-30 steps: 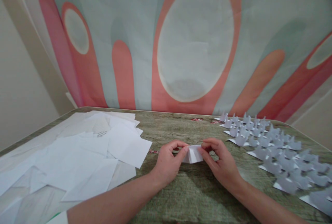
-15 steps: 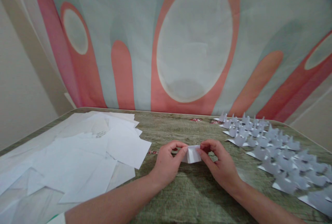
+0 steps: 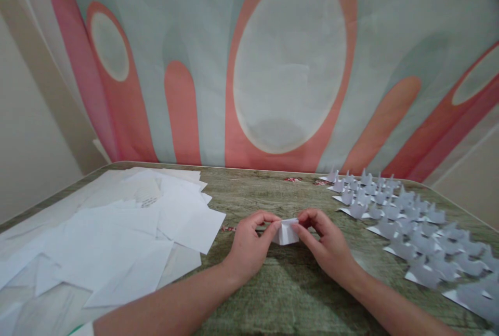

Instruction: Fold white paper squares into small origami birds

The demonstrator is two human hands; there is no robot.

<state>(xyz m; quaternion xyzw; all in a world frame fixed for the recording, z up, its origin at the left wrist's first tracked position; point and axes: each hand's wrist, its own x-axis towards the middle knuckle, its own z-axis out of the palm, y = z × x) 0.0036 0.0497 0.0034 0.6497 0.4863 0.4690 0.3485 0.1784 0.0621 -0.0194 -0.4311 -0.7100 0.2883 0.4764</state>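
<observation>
A small piece of folded white paper (image 3: 287, 233) is held just above the table, with a crease running down its face. My left hand (image 3: 253, 240) pinches its left side between thumb and fingers. On the opposite side, my right hand (image 3: 325, 237) grips the upper right edge the same way. The fingertips cover both ends of the paper.
Loose white paper sheets (image 3: 105, 242) lie in an overlapping heap on the left. Rows of folded white paper figures (image 3: 423, 237) with upright points stand on the right of the wood-patterned table (image 3: 249, 185). A patterned backdrop (image 3: 212, 92) rises behind the table's far edge.
Both hands keep their pinch on the folded paper, which looks slightly more turned or opened. The whole view has shifted a little.
</observation>
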